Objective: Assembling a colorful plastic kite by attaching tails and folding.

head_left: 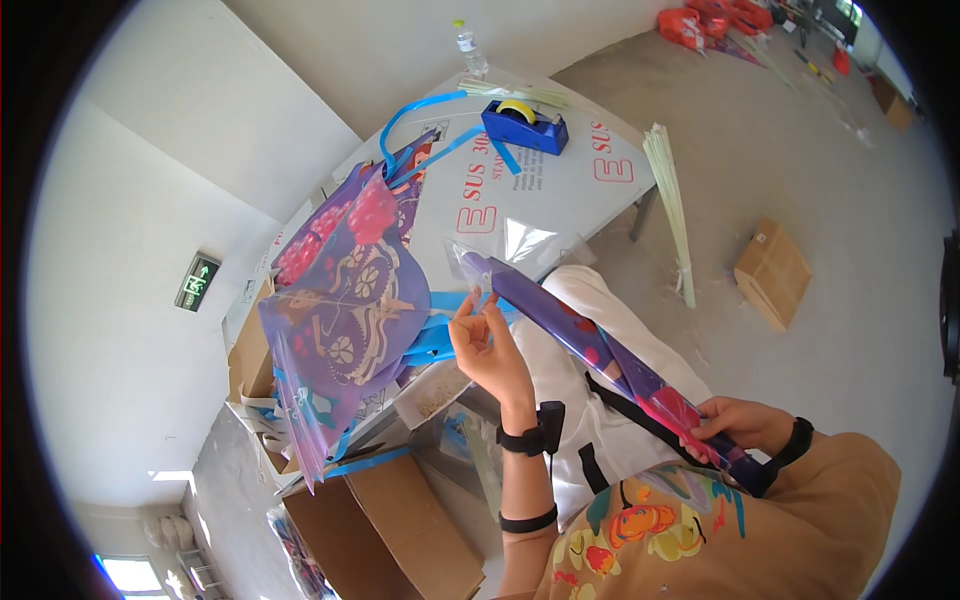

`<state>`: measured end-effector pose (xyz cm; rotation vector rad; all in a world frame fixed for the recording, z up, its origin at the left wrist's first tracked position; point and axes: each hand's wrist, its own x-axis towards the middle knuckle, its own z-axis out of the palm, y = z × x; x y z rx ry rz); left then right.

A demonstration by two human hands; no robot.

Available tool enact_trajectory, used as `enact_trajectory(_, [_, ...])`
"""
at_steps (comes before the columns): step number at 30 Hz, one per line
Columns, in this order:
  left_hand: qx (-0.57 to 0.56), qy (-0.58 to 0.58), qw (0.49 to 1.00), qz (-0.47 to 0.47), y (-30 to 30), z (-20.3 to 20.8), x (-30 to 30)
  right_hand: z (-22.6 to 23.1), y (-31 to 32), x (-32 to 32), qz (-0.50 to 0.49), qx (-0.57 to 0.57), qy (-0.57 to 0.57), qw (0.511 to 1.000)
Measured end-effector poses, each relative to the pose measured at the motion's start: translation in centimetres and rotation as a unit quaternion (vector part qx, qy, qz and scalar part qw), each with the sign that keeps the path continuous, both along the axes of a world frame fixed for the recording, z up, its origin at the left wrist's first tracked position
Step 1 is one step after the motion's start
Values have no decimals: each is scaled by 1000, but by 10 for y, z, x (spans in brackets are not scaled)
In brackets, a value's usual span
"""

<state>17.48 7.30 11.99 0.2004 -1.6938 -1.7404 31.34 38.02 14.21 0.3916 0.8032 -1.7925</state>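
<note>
My right hand [738, 426] grips the lower end of a long, narrow roll of purple printed sheet [600, 350] with pink and red patches. The roll slants up and left across my lap, and a clear plastic sleeve [468, 258] shows around its upper end. Beside that end, my left hand [488, 345] has its fingertips drawn together at the edge of the clear plastic. Left of my hands, purple printed sheets [350, 320] with pink flowers and pale patterns hang over the table's edge. Blue strips [435, 340] lie just behind my left hand.
A blue tape dispenser [525, 128] and a clear bottle [470, 50] stand on the table [450, 195]. Pale thin sticks [670, 205] lean at its right side. An open cardboard box [385, 530] sits below left; a smaller carton [773, 275] is on the floor at right.
</note>
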Motion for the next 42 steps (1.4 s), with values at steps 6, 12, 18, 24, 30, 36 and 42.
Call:
enact_trajectory(6, [-92, 16, 996, -12, 25, -10, 12, -6, -22, -14, -30, -182, -20, 983])
enact_trajectory(12, [97, 28, 991, -91, 81, -24, 39, 27, -50, -60, -35, -15, 159, 987])
enact_trajectory(18, [155, 28, 958, -240, 100, -16, 41, 63, -72, -97, -25, 187, 421, 887])
enact_trajectory(24, [197, -3, 967, -162, 73, -32, 28, 21, -92, -108, -44, 285, 538, 792])
enact_trajectory(30, [223, -269, 909, -227, 47, -95, 12, -59, -116, -156, 14, 313, 396, 863])
enact_trajectory(36, [247, -287, 912, -157, 37, -139, 19, -87, -102, -131, -38, 132, 193, 972])
enact_trajectory(42, [143, -288, 931, -175, 33, -136, 15, -73, -82, -87, -57, 147, 134, 978])
